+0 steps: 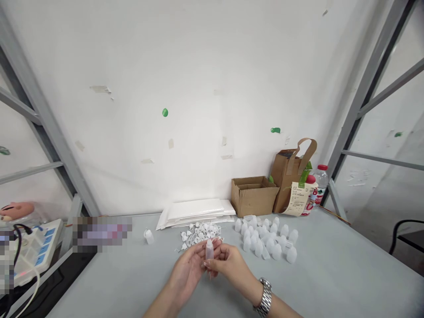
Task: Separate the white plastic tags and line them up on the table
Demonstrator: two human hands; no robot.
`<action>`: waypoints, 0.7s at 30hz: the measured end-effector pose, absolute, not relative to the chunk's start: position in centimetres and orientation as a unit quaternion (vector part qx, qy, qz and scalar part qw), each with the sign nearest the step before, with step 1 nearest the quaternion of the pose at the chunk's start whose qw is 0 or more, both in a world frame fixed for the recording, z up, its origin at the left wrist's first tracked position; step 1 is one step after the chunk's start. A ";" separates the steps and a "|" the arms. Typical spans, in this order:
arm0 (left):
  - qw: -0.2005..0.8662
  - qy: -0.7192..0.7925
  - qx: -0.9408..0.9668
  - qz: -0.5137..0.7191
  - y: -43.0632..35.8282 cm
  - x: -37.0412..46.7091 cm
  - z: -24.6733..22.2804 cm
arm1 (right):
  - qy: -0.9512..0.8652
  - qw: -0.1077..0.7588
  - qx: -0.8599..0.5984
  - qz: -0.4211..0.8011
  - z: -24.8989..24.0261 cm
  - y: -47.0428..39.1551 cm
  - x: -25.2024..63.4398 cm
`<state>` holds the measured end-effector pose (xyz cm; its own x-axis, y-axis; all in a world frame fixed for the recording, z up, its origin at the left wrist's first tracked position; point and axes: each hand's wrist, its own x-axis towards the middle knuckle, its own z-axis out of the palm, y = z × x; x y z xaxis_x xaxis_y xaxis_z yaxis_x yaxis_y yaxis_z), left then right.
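A small translucent white plastic bottle (209,251) with a narrow neck stands nearly upright between my hands, low in the middle of the view. My right hand (227,260) pinches its lower part between thumb and fingers. Palm up, my left hand (190,264) is cupped beside and behind the bottle with its fingers stretched out; whether they bear any of its weight is hard to see. Just beyond my hands lies a heap of small white caps with loop straps (201,232). Similar translucent bottles (265,238) cluster to the right. One capped bottle (149,236) stands alone to the left.
Along the wall are flat white packets (195,210), an open cardboard box (255,196), a brown paper bag (285,176) and a red-capped bottle (320,181). On the left lie a power strip (46,249) with cables and a blurred item (102,230). Grey metal frames flank the grey table (132,282).
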<state>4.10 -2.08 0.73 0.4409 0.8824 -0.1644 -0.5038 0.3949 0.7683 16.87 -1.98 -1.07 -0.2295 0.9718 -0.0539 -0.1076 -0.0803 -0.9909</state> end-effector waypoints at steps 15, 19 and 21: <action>0.177 0.669 0.677 0.251 0.7 -1.1 -0.5 | -0.546 0.460 -0.509 0.481 -0.8 -1.0 18.5; 0.160 0.659 0.699 0.229 0.6 -0.4 -1.2 | -0.563 0.455 -0.515 0.459 -1.4 -1.1 18.3; 0.145 0.651 0.709 0.229 0.7 -0.2 -1.5 | -0.570 0.451 -0.518 0.450 -1.5 -1.1 18.2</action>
